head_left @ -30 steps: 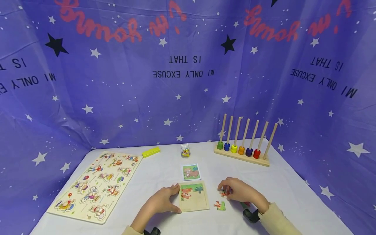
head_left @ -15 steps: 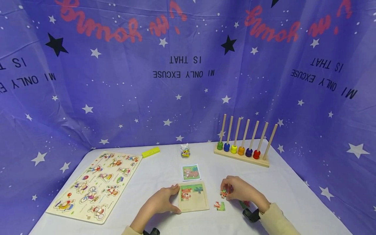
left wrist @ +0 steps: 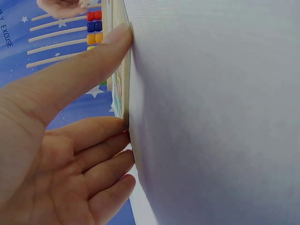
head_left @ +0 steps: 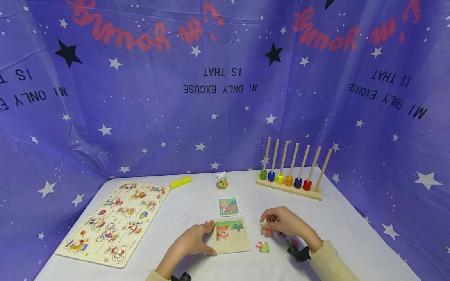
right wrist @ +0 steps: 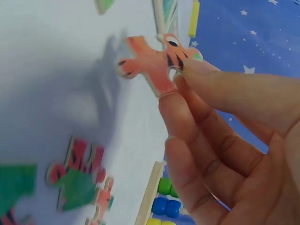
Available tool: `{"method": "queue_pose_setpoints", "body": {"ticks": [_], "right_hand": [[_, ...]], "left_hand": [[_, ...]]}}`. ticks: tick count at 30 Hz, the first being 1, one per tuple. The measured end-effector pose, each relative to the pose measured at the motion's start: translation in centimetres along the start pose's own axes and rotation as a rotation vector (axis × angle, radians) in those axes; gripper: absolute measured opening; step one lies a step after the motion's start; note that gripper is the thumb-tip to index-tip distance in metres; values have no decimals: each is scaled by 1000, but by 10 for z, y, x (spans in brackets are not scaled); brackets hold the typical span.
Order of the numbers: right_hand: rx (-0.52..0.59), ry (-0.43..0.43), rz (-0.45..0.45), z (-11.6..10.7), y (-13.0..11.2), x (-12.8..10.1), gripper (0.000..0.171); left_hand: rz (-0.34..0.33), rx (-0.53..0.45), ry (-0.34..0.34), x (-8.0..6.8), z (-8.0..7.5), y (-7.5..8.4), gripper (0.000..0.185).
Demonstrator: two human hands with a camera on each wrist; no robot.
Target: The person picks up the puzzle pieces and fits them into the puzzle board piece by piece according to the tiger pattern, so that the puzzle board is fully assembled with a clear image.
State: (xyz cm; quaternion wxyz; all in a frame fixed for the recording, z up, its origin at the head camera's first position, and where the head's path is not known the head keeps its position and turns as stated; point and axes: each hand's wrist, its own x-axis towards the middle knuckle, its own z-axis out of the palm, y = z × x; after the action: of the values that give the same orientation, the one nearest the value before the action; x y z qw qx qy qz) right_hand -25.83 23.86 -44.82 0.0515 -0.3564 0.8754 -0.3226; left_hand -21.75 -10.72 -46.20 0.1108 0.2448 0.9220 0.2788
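Observation:
My right hand point(head_left: 286, 222) pinches an orange, striped jigsaw piece point(right wrist: 152, 65) by one edge between thumb and fingers, raised above the white table right of the puzzle tray. An eye is printed on the piece near the thumb. Along the left side of the square wooden puzzle tray point(head_left: 233, 248) lies my left hand point(head_left: 193, 238), thumb at the near corner and fingertips at the far one. Its fingers are nearly straight against the edge. Pieces with a tiger's face and greenery fill the tray's far and left parts; bare wood shows elsewhere.
A loose piece point(head_left: 263, 246) lies right of the tray; several more lie below my right hand. Behind the tray is a picture card point(head_left: 229, 207). A bead rack point(head_left: 290, 187), small figurine point(head_left: 222, 180), yellow block point(head_left: 181, 182) and large picture board point(head_left: 116, 222) stand farther off.
My right hand has risen slightly and shifted left, and the piece in its fingers has turned so more of its orange face shows. The left hand and tray have stayed put.

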Motion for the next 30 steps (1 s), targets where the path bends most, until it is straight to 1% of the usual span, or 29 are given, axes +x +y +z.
{"method": "queue_pose_setpoints", "body": {"ticks": [3, 7, 10, 16, 20, 25, 30], "right_hand": [[-9, 30, 12, 3, -2, 3, 19], [-3, 70, -2, 10, -4, 9, 20], [13, 82, -6, 15, -6, 14, 20], [49, 73, 18, 25, -10, 25, 22], [76, 62, 5, 31, -15, 31, 22], [118, 44, -8, 39, -20, 39, 18], [134, 25, -18, 47, -24, 46, 17]], "left_hand": [[3, -5, 0, -1, 0, 0, 90], [7, -7, 3, -1, 0, 1, 90], [7, -9, 4, -1, 0, 1, 90], [11, -13, 2, -1, 0, 1, 89], [12, -12, 0, -1, 0, 0, 89], [6, -17, -2, -1, 0, 0, 90], [0, -22, -6, 0, 0, -1, 90]]}}
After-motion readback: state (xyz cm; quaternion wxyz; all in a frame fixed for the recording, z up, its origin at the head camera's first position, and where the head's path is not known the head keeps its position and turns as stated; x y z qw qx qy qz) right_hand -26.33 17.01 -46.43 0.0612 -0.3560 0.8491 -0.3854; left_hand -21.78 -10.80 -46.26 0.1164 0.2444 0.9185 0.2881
